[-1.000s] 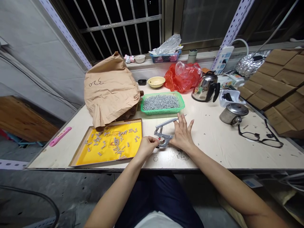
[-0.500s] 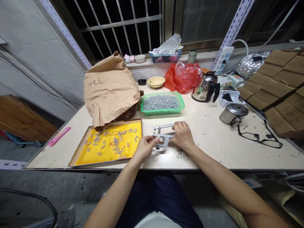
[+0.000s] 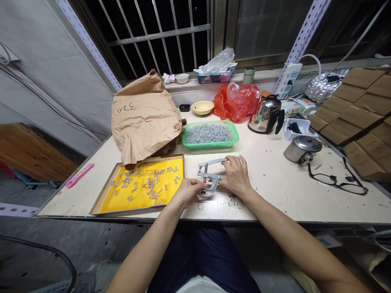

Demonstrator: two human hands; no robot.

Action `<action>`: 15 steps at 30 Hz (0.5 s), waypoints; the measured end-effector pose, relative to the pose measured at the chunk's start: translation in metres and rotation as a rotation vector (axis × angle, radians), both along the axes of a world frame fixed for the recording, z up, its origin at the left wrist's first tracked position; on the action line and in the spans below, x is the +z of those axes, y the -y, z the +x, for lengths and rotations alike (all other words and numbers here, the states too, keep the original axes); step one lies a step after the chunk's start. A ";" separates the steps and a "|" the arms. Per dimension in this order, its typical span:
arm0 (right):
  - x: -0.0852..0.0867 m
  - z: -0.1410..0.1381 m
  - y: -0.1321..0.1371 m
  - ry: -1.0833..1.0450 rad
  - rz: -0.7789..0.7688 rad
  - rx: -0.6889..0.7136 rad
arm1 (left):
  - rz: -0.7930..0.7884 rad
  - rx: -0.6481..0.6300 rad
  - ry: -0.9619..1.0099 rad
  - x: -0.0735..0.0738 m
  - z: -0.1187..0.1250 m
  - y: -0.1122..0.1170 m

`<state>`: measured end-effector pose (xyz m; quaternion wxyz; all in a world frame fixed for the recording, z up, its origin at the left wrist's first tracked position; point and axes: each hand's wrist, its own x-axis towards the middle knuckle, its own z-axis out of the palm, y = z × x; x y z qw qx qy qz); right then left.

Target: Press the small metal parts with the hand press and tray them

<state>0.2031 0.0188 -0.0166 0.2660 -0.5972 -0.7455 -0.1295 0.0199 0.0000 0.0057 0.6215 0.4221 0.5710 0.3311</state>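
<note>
My right hand (image 3: 237, 174) is wrapped round the handles of grey metal snap pliers (image 3: 214, 179), held just above the table. A spring shows between the upper lever and the frame, and the jaw end points left. At that end my left hand (image 3: 190, 192) has thumb and forefinger pinched together, beside a small red part (image 3: 204, 181) of the jaw. Whatever lies between those fingertips is too small to make out. Left of it, a shallow box lid with a yellow bottom (image 3: 122, 200) carries many small metal pieces (image 3: 150, 184), some in clusters.
A green basket (image 3: 210, 145) full of small silvery pieces stands behind the pliers. Around it are a brown paper bag (image 3: 146, 118), a yellow bowl (image 3: 202, 108), a red plastic bag (image 3: 235, 101) and a kettle (image 3: 265, 116). Glasses (image 3: 336, 183), a metal pot (image 3: 301, 149) and a pink cutter (image 3: 80, 176) lie outward.
The view has shifted slightly. My left fingertips sit a little lower at the jaw, and the red part shows more clearly. My right hand keeps its hold on the pliers.
</note>
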 end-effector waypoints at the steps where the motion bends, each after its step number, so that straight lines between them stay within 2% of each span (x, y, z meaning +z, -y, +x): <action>1: 0.001 0.000 0.000 -0.022 0.010 0.001 | 0.038 0.016 -0.023 -0.001 0.002 0.000; 4: 0.001 0.002 -0.003 -0.067 0.004 -0.039 | 0.183 0.062 -0.113 -0.002 0.004 -0.004; 7: -0.002 0.009 -0.007 -0.095 -0.019 -0.109 | 0.374 0.135 -0.269 0.003 0.001 -0.022; 9: -0.005 0.013 -0.010 -0.101 -0.034 -0.137 | 0.529 0.175 -0.465 0.010 -0.003 -0.048; 12: -0.008 0.014 -0.011 -0.091 -0.047 -0.136 | 0.757 0.163 -0.824 0.021 -0.004 -0.101; 15: -0.007 0.012 -0.010 -0.081 -0.044 -0.122 | 0.834 0.051 -1.054 0.026 0.001 -0.148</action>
